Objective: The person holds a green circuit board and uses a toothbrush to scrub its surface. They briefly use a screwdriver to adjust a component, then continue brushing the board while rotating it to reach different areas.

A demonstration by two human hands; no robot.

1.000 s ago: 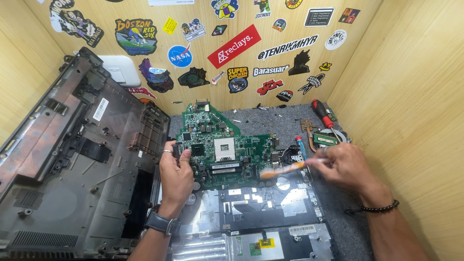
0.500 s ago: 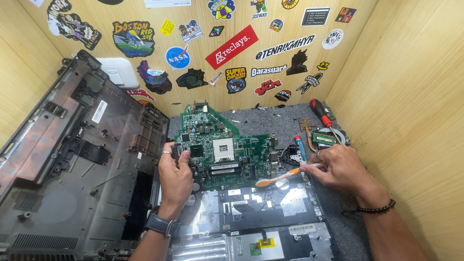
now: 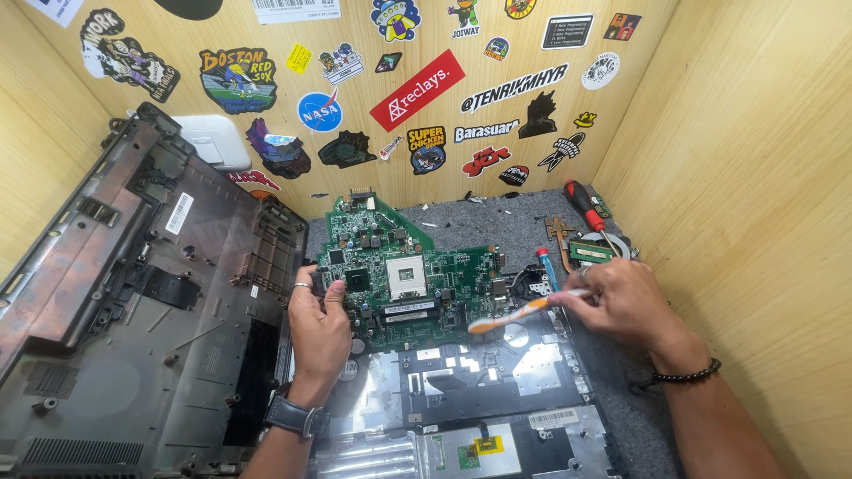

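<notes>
Partly, left hand covers green board edge; right hand hides toothbrush handle.

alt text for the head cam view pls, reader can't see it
A person's left hand steadies a green laptop motherboard by its left edge while the right hand holds an orange-and-white toothbrush with its head at the board's lower right edge. An emptied dark laptop base shell lies to the left, a red-handled screwdriver at the back right, against a sticker-covered wooden wall.
</notes>
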